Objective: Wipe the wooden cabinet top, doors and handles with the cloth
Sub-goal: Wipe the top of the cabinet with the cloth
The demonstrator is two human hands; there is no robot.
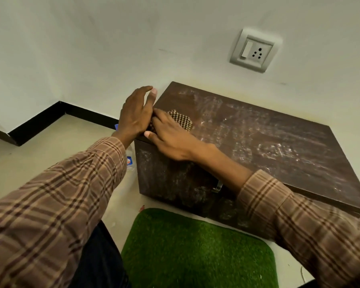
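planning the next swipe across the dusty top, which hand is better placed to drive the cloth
Right. The right hand lies flat on the cloth at the left end of the cabinet top, dusty streaks stretching away to its right. The left hand is at the edge beside the cloth, fingers lifted.

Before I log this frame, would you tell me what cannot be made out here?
Head view only:
- cloth: mostly covered by the right hand and left hand.
- cabinet handle: largely hidden by the right forearm.
- bottle: behind the left sleeve, label unreadable.
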